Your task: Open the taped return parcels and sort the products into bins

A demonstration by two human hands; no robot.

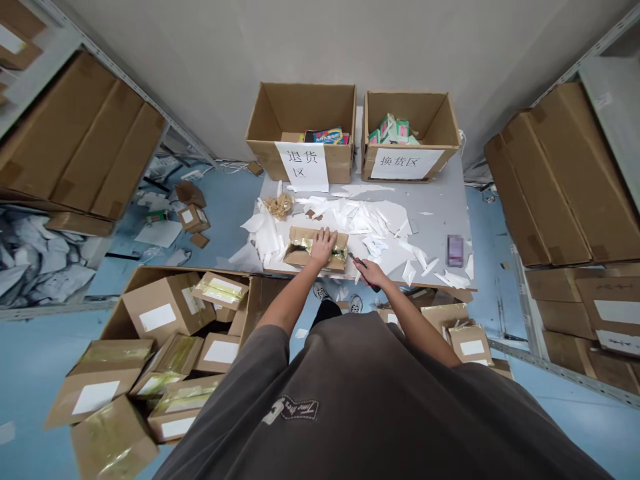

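A small taped cardboard box (299, 257) lies near the front edge of the grey table (434, 203). My left hand (323, 247) rests on its top with the fingers spread. Dark, torn-looking patches show along the tape on the box. Just right of the box, my right hand (371, 272) is wrapped round a red and black cutter (360, 263), its tip pointing toward the box's right end. Torn white paper (350, 215) lies behind the box and on both sides of it.
Two open labelled cartons (343, 160) (373, 175) stand at the table's back. Crumpled brown material (280, 205) lies left, a phone-like object (455, 251) right. A large carton of taped boxes (175, 269) stands lower left; more boxes (470, 340) sit lower right. Shelves flank both sides.
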